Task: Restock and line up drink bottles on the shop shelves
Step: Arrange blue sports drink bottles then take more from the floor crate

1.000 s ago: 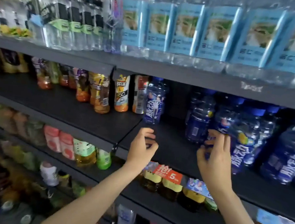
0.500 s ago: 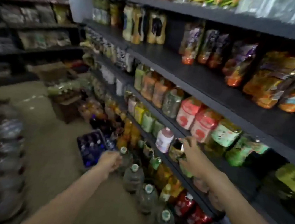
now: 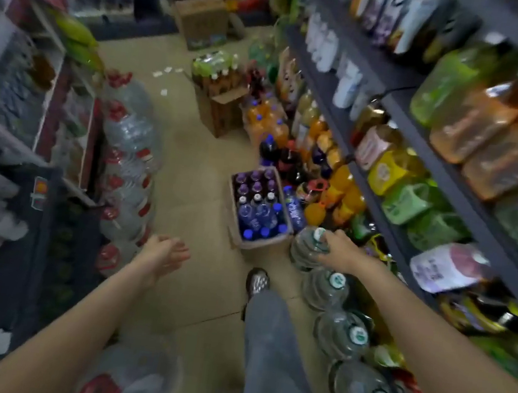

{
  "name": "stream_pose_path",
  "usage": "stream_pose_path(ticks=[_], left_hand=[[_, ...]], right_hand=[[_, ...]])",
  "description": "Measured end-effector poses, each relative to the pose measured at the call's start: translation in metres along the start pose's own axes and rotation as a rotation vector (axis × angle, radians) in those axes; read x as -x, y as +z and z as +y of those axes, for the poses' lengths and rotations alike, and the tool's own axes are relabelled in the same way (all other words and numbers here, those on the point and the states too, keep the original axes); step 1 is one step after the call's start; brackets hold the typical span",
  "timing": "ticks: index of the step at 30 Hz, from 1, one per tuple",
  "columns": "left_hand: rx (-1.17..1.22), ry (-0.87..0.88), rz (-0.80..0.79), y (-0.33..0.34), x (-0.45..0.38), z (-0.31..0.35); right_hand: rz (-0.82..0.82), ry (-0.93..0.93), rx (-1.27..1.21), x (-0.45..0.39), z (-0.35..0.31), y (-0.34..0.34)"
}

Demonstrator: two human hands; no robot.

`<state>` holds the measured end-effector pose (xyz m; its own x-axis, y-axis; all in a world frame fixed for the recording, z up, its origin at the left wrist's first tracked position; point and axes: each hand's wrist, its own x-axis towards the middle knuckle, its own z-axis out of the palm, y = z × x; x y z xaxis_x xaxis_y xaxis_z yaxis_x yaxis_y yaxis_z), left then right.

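Looking down a shop aisle, blurred throughout. Standing along the far left: a dark rack (image 3: 28, 233) with pale packs, and beside it a stack of large water jugs with red caps (image 3: 129, 154). Hanging over the tan floor (image 3: 196, 162), left of centre: the left hand (image 3: 164, 251), grip wide, fingers straight and loosely spread, holding nothing. Showing just right of it: a grey trouser leg (image 3: 269, 338) ending in a patterned shoe (image 3: 257, 282). Sitting on the floor ahead of the shoe: an open cardboard box of blue and purple drink bottles (image 3: 257, 209), the bottles upright with caps up, one blue bottle (image 3: 293, 208) leaning just outside the box's right wall. Standing further back: another open carton of bottles (image 3: 221, 93) and a closed cardboard box (image 3: 202, 21). Lining the floor at the foot of the right-hand shelves: a row of large clear water jugs with green-and-white caps (image 3: 345, 332). Resting on top of the farthest jug (image 3: 305, 249), just beside the bottle box: the right hand (image 3: 337, 250), fingers curled over the jug's neck by the cap; whether the grip is actually clamping it, cannot tell. Filling the right side: dark shelves (image 3: 400, 122) carrying green, orange, yellow and pink bottled drinks.
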<state>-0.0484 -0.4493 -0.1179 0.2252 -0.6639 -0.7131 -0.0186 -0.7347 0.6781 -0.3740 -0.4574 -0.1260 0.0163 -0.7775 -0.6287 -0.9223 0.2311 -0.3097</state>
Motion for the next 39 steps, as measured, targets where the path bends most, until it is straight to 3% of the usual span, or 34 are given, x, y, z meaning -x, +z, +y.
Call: stream_pose_path(ticks=[4, 9, 12, 17, 22, 26, 29, 31, 35, 37, 39], left_hand=[[-0.052, -0.068, 0.067, 0.016, -0.092, 0.041], [-0.162, -0.098, 0.051, 0.076, -0.201, 0.087], [-0.097, -0.128, 0.008, 0.109, -0.259, 0.093], [-0.085, -0.202, -0.027, 0.149, -0.361, 0.05], [-0.206, -0.164, -0.024, 0.165, -0.451, -0.013], [-0.303, -0.176, -0.089, 0.17, -0.49, -0.033], [-0.322, -0.179, -0.073, 0.18, -0.496, -0.024], [-0.2, -0.258, -0.091, 0.191, -0.493, -0.008], [-0.03, -0.508, -0.335, 0.215, -0.482, 0.028], [0.124, -0.553, -0.47, 0.225, -0.48, 0.041], [0.296, -0.5, -0.531, 0.231, -0.479, 0.049]], right_hand=[[-0.053, 0.002, -0.075, -0.117, -0.017, -0.002], [-0.161, 0.015, -0.055, -0.242, -0.037, 0.002], [-0.183, 0.016, -0.009, -0.304, -0.047, 0.022], [-0.227, 0.009, 0.283, -0.419, -0.039, 0.086], [-0.172, 0.019, 0.324, -0.523, -0.021, 0.158], [-0.079, 0.027, 0.306, -0.544, -0.009, 0.186], [0.012, 0.118, 0.142, -0.535, 0.002, 0.16], [0.104, 0.232, -0.039, -0.522, 0.007, 0.127], [0.418, 0.298, -0.652, -0.482, -0.002, 0.065], [0.419, 0.304, -1.019, -0.466, -0.017, 0.05], [0.298, 0.27, -1.189, -0.461, -0.033, 0.051]])
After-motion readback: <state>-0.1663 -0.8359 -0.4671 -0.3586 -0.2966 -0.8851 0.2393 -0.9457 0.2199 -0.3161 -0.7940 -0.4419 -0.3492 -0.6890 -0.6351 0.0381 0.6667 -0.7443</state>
